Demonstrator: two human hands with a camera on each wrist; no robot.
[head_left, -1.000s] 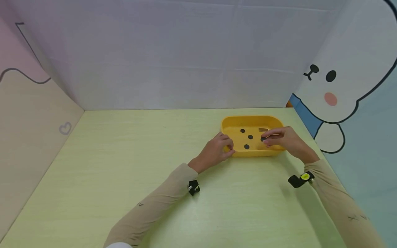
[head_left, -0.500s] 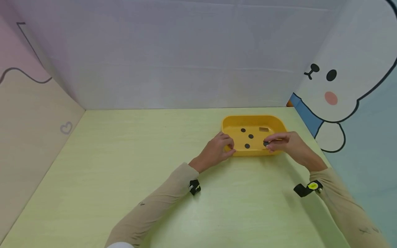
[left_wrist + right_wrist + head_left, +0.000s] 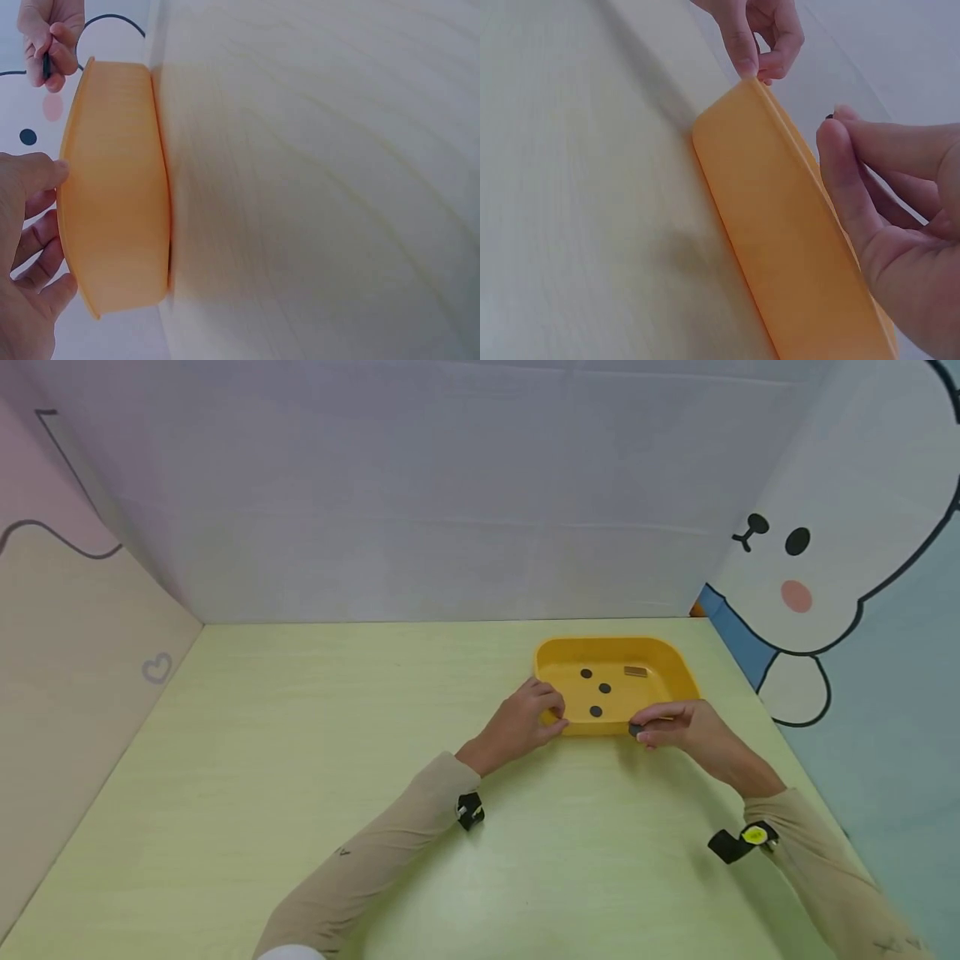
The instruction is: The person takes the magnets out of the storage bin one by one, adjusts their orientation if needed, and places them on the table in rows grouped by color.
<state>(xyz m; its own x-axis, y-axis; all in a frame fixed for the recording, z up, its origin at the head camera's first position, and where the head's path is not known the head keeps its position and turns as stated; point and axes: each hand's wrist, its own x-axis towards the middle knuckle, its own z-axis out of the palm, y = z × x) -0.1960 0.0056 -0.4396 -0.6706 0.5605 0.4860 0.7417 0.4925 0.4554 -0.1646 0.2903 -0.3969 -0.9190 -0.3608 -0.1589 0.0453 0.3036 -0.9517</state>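
A shallow yellow plastic tray [image 3: 618,728] stands at the back right of the table. My left hand [image 3: 521,718] grips its near left corner, thumb and fingers at the rim [image 3: 66,217]. Between thumb and fingertips my right hand [image 3: 686,735] pinches a small dark round disc [image 3: 635,729], held up over the tray's near rim. The right wrist view shows only a sliver of this disc [image 3: 830,117] past the fingertips. Inside the tray lie several things: dark discs like the held one [image 3: 604,688] and a small brownish rectangular piece [image 3: 635,672] near the back.
The pale green table [image 3: 337,710] stretches left and in front of the tray. A plain whitish backdrop [image 3: 450,493] rises behind its far edge. At the right stands a panel with a cartoon face [image 3: 817,568], close to the tray's side.
My right hand has moved toward me with the disc, from above the tray's middle right to its near rim, leaving the rectangular piece in full view. My left hand stays at the corner.
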